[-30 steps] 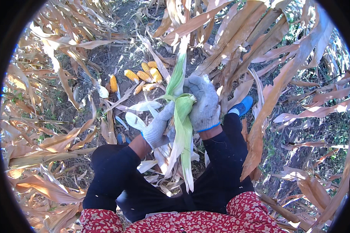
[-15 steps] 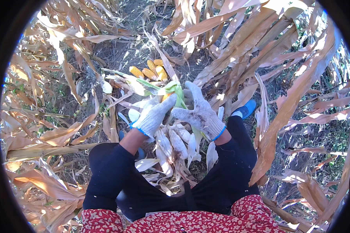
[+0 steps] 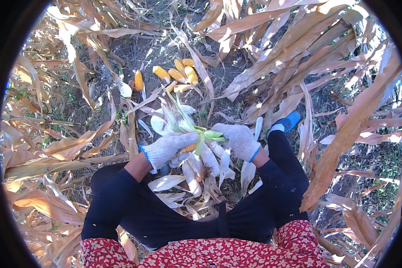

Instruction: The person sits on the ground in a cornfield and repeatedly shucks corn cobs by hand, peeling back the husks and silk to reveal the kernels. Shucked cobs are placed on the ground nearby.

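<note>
Corn ear (image 3: 190,147) now lies lower and near horizontal between both gloved hands, no longer raised upright. Green husk leaves (image 3: 183,120) are peeled back leftward, exposing yellow kernels. Left hand (image 3: 167,147) and right hand (image 3: 236,139) sit further apart.

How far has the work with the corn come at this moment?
Done: several husked yellow corn cobs lie together on the soil. In hand: the left hand and right hand, in white knit gloves, grip a partly husked ear. Left: its green husk remains attached.
</note>
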`<state>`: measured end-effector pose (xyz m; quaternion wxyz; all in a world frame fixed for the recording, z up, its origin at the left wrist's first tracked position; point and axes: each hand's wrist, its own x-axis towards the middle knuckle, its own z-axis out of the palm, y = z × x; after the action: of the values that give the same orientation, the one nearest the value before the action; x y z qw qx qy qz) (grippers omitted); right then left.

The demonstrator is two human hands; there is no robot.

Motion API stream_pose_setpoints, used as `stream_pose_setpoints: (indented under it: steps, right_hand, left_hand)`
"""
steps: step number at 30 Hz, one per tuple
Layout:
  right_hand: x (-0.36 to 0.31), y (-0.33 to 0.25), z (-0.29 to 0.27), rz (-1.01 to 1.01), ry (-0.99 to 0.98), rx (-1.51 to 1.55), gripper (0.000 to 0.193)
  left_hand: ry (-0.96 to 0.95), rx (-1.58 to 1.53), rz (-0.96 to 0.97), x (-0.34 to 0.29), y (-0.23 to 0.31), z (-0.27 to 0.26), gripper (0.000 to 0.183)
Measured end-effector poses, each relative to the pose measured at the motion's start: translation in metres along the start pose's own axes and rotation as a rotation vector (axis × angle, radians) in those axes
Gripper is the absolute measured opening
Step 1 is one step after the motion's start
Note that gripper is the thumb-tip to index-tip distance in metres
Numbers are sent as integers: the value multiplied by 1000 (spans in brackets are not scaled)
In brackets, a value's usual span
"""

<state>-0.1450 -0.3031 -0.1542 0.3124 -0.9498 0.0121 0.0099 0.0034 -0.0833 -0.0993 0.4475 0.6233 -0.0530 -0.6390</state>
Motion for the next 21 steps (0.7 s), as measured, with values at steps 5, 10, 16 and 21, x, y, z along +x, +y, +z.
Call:
stream_pose_setpoints:
  steps: [5,10,16,21]
  right_hand:
    - [18,-19,-28,-118,421,-433,42]
    - [2,-50,-29,-315,344,142,41]
    - [6,-64,30,510,65,1480,20]
    - [17,-57,26,478,149,1750,23]
  left_hand:
    - [97,-100,118,-1,3,-3,40]
    - [301,-68,160,8,13,-15,41]
    - [349,640,323,17,14,4,52]
    - [343,1271,271,11,28,39,59]
